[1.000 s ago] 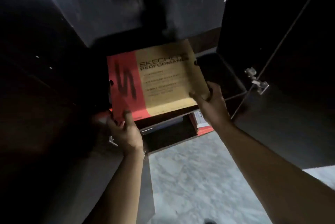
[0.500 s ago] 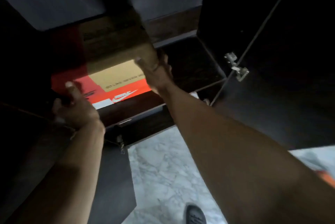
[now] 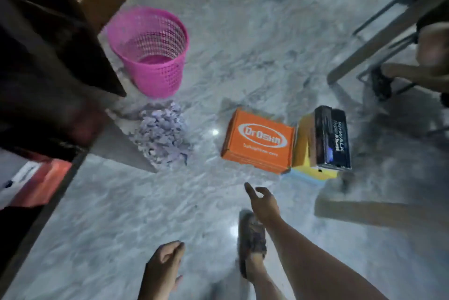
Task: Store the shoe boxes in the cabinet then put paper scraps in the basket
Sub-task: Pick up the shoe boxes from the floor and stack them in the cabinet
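Below, the right hand (image 3: 263, 202) stretches out toward the orange shoe box (image 3: 258, 140), fingers spread and empty; the left hand (image 3: 165, 263) hangs loosely curled, holding nothing. Left of that box lie the paper scraps (image 3: 162, 133), the pink basket (image 3: 150, 49) beyond them.

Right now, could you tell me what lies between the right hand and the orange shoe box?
Only bare marble floor separates the right hand from the orange shoe box in the head view.
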The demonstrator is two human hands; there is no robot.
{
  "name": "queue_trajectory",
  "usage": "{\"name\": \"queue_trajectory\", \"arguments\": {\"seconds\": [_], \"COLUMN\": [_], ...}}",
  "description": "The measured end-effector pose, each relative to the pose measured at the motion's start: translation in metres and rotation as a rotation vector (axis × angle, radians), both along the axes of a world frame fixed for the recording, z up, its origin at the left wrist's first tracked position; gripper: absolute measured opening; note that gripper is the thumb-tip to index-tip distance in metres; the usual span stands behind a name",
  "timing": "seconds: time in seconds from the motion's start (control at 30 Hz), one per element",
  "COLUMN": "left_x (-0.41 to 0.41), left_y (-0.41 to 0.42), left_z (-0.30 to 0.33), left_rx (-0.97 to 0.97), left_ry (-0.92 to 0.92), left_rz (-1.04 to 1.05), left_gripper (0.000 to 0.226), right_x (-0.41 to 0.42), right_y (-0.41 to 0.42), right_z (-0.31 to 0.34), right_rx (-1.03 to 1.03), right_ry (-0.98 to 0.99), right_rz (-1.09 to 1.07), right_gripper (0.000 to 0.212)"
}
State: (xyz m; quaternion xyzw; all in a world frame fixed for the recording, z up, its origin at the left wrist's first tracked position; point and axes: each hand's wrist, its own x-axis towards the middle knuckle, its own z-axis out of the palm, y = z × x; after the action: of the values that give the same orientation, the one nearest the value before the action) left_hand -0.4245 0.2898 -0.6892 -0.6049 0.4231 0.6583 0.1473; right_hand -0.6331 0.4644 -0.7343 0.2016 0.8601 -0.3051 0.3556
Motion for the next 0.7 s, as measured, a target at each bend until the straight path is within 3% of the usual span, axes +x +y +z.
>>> {"name": "queue_trajectory", "arguments": {"seconds": [0.1, 0.23, 0.3, 0.43, 0.6, 0.7], "left_x": [-0.088, -0.215, -0.276, -0.373, -0.414, -0.393], "left_y": [0.031, 0.053, 0.059, 0.066, 0.08, 0.081], "left_z": [-0.048, -0.135, -0.191, -0.282, -0.346, -0.343], "left_rx": [-0.068, -0.209, -0.314, -0.52, -0.686, -0.72], "left_ry": [-0.008, 0.027, 0.037, 0.077, 0.006, -0.055], "left_rz": [-0.174, -0.382, -0.473, -0.532, -0.49, -0.416], "left_gripper": [0.006, 0.034, 0.045, 0.06, 0.05, 0.043], "right_x": [-0.073, -0.158, -0.195, -0.253, -0.275, -0.255], "right_y": [0.076, 0.117, 0.131, 0.142, 0.15, 0.149], "right_z": [-0.038, -0.092, -0.131, -0.218, -0.275, -0.27], "right_rx": [0.06, 0.005, -0.042, -0.062, -0.002, 0.082], "right_ry": [0.046, 0.053, 0.082, 0.137, 0.039, 0.07], "right_rz": [-0.158, -0.107, -0.054, -0.001, -0.181, -0.126], "right_gripper": [0.118, 0.076, 0.072, 0.084, 0.07, 0.06]}}
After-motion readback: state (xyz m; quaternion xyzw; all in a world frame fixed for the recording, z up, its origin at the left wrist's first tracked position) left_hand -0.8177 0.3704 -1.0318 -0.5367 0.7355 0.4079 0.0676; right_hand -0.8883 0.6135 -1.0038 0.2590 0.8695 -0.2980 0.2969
